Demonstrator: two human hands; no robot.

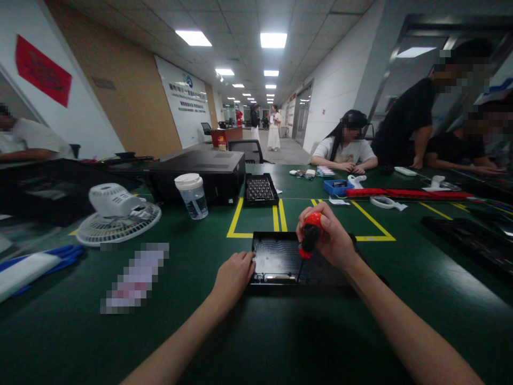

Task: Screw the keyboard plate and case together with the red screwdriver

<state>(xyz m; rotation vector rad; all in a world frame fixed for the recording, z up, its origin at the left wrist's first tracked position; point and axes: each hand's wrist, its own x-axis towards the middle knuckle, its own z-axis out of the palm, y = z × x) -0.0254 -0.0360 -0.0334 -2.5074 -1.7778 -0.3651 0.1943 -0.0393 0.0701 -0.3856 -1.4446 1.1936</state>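
Observation:
In front of me on the green table lies a shallow black rectangular casing (276, 251) with a raised rim and a glossy inner face. My left hand (235, 272) grips its left edge, the fingers closed over the rim. A screwdriver (311, 233) with a red and black handle is held in my right hand (334, 235), upright with a slight tilt. Its thin dark shaft points down to the casing's near edge, beside a pale strip (280, 278). Whether the tip touches a screw is too small to tell. My right forearm and hand hide part of the casing's right side.
Beyond the casing are yellow tape lines (252, 235) and a black tray of small round parts (261, 190). Leftward stand a lidded cup (193, 197), a large black box (200, 171) and a white fan (120, 211). A blue bin (335, 187) sits farther right, near seated people.

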